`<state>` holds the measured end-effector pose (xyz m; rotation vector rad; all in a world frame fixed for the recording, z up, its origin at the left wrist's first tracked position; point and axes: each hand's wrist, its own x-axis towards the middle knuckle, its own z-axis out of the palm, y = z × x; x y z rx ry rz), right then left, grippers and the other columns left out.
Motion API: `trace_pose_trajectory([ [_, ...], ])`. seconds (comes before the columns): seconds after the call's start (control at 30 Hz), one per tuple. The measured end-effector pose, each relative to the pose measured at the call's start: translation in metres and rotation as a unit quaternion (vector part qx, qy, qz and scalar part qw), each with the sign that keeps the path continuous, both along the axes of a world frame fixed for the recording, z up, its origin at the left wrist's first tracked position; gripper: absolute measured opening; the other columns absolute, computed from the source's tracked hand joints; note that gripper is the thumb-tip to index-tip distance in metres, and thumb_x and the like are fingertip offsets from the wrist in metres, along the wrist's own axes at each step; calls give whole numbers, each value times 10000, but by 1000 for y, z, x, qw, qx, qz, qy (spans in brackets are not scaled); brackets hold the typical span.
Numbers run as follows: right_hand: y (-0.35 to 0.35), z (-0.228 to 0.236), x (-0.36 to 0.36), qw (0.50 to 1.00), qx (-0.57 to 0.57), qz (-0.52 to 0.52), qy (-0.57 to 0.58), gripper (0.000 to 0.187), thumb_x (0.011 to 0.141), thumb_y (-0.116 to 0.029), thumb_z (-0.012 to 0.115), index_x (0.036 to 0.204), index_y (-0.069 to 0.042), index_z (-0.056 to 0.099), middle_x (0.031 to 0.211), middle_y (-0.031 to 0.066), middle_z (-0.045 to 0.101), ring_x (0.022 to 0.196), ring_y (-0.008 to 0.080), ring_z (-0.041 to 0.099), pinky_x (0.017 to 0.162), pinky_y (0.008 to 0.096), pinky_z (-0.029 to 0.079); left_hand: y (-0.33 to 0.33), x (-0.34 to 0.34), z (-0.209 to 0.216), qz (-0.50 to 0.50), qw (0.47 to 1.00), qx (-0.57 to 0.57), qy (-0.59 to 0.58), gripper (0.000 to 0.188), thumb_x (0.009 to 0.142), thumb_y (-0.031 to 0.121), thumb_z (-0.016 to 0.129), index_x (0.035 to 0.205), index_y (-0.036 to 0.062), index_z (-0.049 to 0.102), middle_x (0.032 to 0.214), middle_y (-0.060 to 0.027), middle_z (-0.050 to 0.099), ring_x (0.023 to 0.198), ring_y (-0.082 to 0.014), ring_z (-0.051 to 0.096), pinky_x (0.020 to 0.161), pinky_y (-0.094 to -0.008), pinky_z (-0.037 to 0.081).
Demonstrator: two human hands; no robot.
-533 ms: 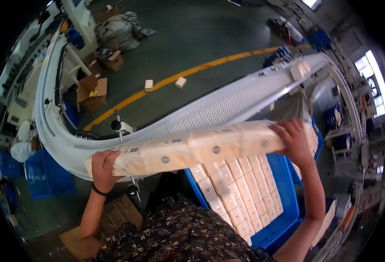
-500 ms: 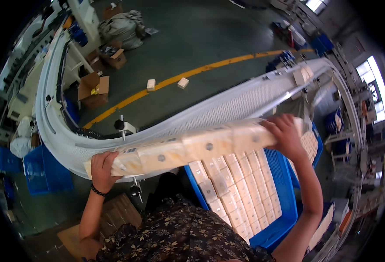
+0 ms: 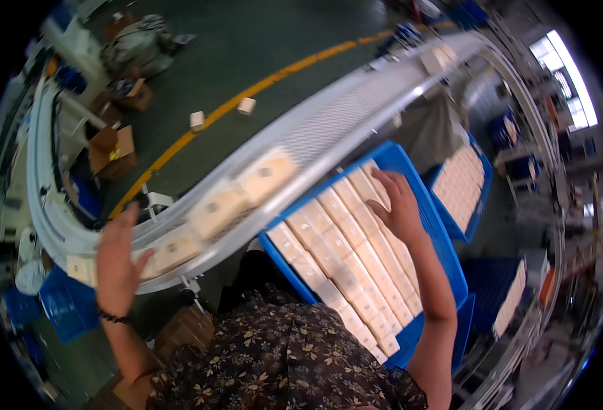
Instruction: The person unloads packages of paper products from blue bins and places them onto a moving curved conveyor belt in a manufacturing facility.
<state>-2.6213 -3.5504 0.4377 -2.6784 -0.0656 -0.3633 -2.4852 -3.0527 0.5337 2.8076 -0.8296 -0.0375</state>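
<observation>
Several cream-coloured soft packs [image 3: 267,174] in clear wrap lie in a line along the curved white conveyor [image 3: 346,113]. At the line's left end is my left hand [image 3: 117,263], its fingers stretched out, next to a pack [image 3: 171,251] and holding nothing. My right hand [image 3: 398,210] is open above the far right part of a blue crate [image 3: 445,249]. Below it, rows of the same packs [image 3: 342,239] fill most of that crate. Whether its fingers touch the outermost row, I cannot tell.
Another blue crate of packs [image 3: 460,179] stands beyond on the right. One more pack [image 3: 438,59] sits farther up the belt. Two packs [image 3: 197,121] lie on the floor by the yellow line. Open cardboard boxes [image 3: 112,152] and a blue crate [image 3: 76,307] are at left.
Both hands have let go of the row of packs held between them; it now rests on the conveyor. My right hand has come over the crate, and the view has shifted.
</observation>
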Motion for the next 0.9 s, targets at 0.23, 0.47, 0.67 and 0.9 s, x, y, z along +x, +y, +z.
trace_pose_trajectory([
  [0.23,-14,-150,-376,818,-59,-177,545,880,783,-286,793,1534,-152,355,1313,216,572,1206,416,547,990,529,462,-266,-55,-224,-447,878,29,167,697,818,105,698,1470,68,455,1501,-224,444,1420,-358,396,1195,-461,301],
  [0.47,65,-219,-525,855,152,-314,384,1099,678,-256,838,1578,-67,237,1323,222,536,1226,394,510,1002,574,395,-309,-31,-319,-580,755,259,164,990,733,328,857,1559,163,337,1376,-155,549,1261,-342,508,1096,-521,353],
  [0.67,79,-234,-513,873,40,-363,322,1090,578,-255,884,1521,-91,363,1238,140,563,1164,334,529,983,481,372,-305,-34,-328,-603,762,213,104,986,690,410,876,1535,273,386,1233,-105,586,1154,-299,539,1014,-469,383],
  [0.9,67,-244,-495,884,8,-386,262,777,593,-376,884,1264,-108,598,1166,81,635,1092,298,566,936,454,385,-315,-46,-325,-581,786,193,92,766,638,391,885,1320,222,580,1160,-46,599,1115,-275,547,973,-442,394],
])
